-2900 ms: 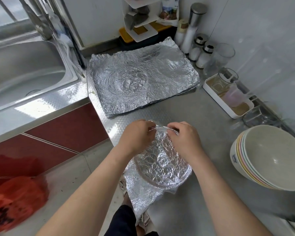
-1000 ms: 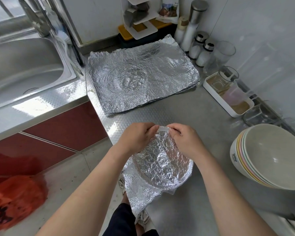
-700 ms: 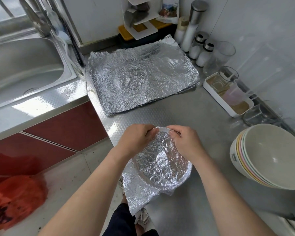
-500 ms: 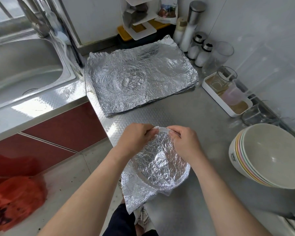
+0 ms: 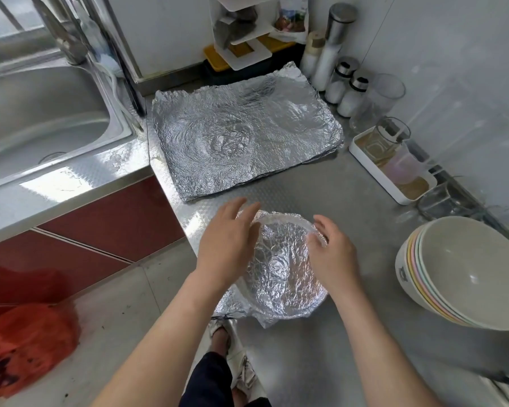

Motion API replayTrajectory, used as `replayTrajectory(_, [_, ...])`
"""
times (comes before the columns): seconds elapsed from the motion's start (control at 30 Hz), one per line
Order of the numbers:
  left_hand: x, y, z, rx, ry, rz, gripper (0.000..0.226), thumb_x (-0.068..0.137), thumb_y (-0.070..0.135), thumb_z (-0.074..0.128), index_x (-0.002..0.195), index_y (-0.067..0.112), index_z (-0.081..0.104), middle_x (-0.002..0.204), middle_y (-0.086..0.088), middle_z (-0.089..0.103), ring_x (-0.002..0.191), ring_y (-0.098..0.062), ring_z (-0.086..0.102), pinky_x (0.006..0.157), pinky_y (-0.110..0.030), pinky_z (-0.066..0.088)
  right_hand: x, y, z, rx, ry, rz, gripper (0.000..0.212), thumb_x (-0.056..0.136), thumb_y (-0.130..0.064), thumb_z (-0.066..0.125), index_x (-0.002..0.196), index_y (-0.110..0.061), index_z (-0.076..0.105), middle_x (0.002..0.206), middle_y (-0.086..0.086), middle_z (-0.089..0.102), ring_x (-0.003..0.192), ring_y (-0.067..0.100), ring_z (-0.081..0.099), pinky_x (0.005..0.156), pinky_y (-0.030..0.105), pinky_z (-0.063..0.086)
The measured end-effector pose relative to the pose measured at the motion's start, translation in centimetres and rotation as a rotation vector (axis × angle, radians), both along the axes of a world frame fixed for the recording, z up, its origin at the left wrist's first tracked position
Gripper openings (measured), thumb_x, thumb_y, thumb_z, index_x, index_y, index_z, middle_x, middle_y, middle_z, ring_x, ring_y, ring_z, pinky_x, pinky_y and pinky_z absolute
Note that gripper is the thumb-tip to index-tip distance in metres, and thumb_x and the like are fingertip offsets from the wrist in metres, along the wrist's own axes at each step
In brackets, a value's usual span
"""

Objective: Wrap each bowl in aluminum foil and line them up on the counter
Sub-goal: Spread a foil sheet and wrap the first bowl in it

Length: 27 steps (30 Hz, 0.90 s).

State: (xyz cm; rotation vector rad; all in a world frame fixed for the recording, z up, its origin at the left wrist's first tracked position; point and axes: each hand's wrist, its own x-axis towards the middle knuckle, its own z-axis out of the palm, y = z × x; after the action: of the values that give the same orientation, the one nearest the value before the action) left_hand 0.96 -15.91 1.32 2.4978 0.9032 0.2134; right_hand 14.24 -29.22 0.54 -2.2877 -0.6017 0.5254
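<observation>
Two hands over a foil-lined bowl point(image 5: 282, 268) at the near edge of a steel table point(image 5: 350, 195).
Left hand point(image 5: 228, 242) and right hand point(image 5: 331, 251) rest on opposite rims, fingers apart; flat foil sheets point(image 5: 241, 136) lie beyond.

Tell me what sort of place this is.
Most likely a home kitchen: a stainless steel sink set into a metal counter, seasoning shakers against the tiled wall, and a stack of bowls beside a foil-lined bowl.
</observation>
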Motion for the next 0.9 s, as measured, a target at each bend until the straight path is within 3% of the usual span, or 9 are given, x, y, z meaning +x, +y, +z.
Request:
replayTrajectory(0.1, [-1.6, -2.1, -0.7, 0.016, -0.052, 0.028, 0.047, 0.097, 0.023, 0.056, 0.141, 0.011, 0.048, 0.145, -0.018, 0.045, 0.132, -0.039, 0.042, 0.104, -0.051, 0.041, 1.1, 0.7, 0.9, -0.016, 0.044, 0.156, 0.044, 0.097, -0.026, 0.052, 0.141, -0.022, 0.046, 0.139, -0.001, 0.053, 0.126, 0.015, 0.050, 0.099, 0.021, 0.036])
replayTrajectory(0.2, [-1.8, -3.7, -1.5, 0.055, -0.102, 0.030, 0.050, 0.096, 0.028, 0.048, 0.141, 0.006, 0.046, 0.145, -0.021, 0.044, 0.132, -0.039, 0.043, 0.105, -0.049, 0.040, 1.9, 2.2, 1.5, -0.072, -0.001, 0.315, 0.038, 0.099, -0.028, 0.049, 0.137, -0.021, 0.053, 0.135, -0.002, 0.058, 0.121, 0.015, 0.055, 0.091, 0.014, 0.036])
replayTrajectory(0.27, [-1.5, -4.3, -1.8, 0.051, -0.110, 0.030, 0.055, 0.096, 0.030, 0.039, 0.143, 0.002, 0.043, 0.147, -0.021, 0.043, 0.134, -0.037, 0.042, 0.108, -0.047, 0.037, 1.9, 2.9, 1.3, -0.110, -0.073, 0.367, 0.036, 0.100, -0.028, 0.048, 0.133, -0.019, 0.057, 0.130, 0.001, 0.061, 0.117, 0.017, 0.058, 0.092, 0.018, 0.039])
replayTrajectory(0.43, [-0.9, -4.3, -2.8, 0.085, -0.097, -0.007, 0.054, 0.098, 0.029, 0.038, 0.143, -0.001, 0.043, 0.145, -0.021, 0.045, 0.132, -0.035, 0.045, 0.111, -0.045, 0.035, 1.7, 3.0, 0.3, -0.099, -0.198, 0.369, 0.030, 0.099, -0.026, 0.049, 0.121, -0.014, 0.066, 0.112, 0.007, 0.071, 0.102, 0.028, 0.064, 0.087, 0.036, 0.049])
replayTrajectory(0.57, [-0.2, -2.5, -2.9, 0.100, -0.112, -0.114, 0.051, 0.097, 0.027, 0.039, 0.142, 0.002, 0.045, 0.144, -0.018, 0.047, 0.133, -0.034, 0.044, 0.114, -0.044, 0.032, 1.3, 2.1, -0.4, -0.050, -0.245, 0.258, 0.025, 0.099, -0.021, 0.048, 0.107, -0.012, 0.070, 0.089, 0.005, 0.072, 0.079, 0.027, 0.063, 0.068, 0.033, 0.046])
replayTrajectory(0.63, [0.2, -1.1, -2.5, 0.082, -0.063, -0.127, 0.054, 0.098, 0.031, 0.035, 0.145, 0.007, 0.041, 0.149, -0.016, 0.042, 0.137, -0.034, 0.038, 0.114, -0.048, 0.033, 1.0, 1.5, -0.4, -0.004, -0.174, 0.129, 0.025, 0.099, -0.019, 0.048, 0.108, -0.012, 0.071, 0.088, 0.002, 0.071, 0.079, 0.022, 0.062, 0.068, 0.030, 0.044])
replayTrajectory(0.77, [0.3, -2.0, -1.3, 0.118, -0.004, -0.039, 0.056, 0.096, 0.036, 0.034, 0.145, 0.009, 0.041, 0.151, -0.018, 0.038, 0.139, -0.036, 0.035, 0.114, -0.049, 0.030, 1.2, -0.1, -0.3, 0.113, 0.150, -0.097, 0.035, 0.094, -0.026, 0.058, 0.125, -0.011, 0.062, 0.121, 0.002, 0.066, 0.104, 0.012, 0.060, 0.094, 0.029, 0.047])
replayTrajectory(0.83, [-0.1, -4.0, -1.2, 0.107, 0.003, 0.010, 0.058, 0.096, 0.039, 0.035, 0.146, 0.011, 0.040, 0.153, -0.016, 0.035, 0.142, -0.034, 0.031, 0.115, -0.049, 0.027, 1.0, -0.4, -0.1, 0.210, 0.383, -0.158, 0.026, 0.095, -0.026, 0.057, 0.115, -0.012, 0.066, 0.114, 0.013, 0.067, 0.092, 0.012, 0.060, 0.084, 0.029, 0.048])
replayTrajectory(0.9, [-0.3, -5.4, -1.4, 0.077, 0.013, 0.060, 0.061, 0.096, 0.045, 0.031, 0.148, 0.013, 0.038, 0.156, -0.014, 0.030, 0.146, -0.032, 0.024, 0.117, -0.048, 0.022, 0.7, -0.3, -0.1, 0.235, 0.448, -0.119, 0.019, 0.098, -0.026, 0.052, 0.099, -0.016, 0.069, 0.105, 0.016, 0.068, 0.084, 0.019, 0.063, 0.078, 0.033, 0.049])
